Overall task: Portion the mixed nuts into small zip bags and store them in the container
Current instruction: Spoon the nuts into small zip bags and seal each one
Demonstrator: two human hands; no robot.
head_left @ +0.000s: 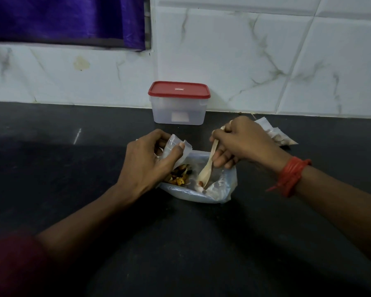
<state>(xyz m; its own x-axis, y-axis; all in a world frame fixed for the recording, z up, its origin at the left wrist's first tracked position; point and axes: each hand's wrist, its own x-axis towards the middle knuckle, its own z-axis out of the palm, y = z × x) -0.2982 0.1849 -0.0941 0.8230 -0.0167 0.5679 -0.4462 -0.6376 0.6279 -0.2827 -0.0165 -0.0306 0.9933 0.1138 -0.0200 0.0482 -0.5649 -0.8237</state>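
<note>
A large clear plastic bag (221, 189) of mixed nuts (178, 176) lies open on the dark counter. My left hand (146, 161) pinches a small clear zip bag (176, 146) just above the big bag's left side. My right hand (242, 142) grips a pale wooden spoon (208, 168) whose bowl dips into the big bag, touching a few nuts at its bottom. Behind, against the tiled wall, stands a clear container (178, 110) with a red lid (179, 90), closed.
A filled small zip bag (281, 136) lies on the black counter (73, 168) at the right, partly behind my right hand. White marble-look tiles (266, 61) form the back wall. A purple curtain (66, 18) hangs at upper left.
</note>
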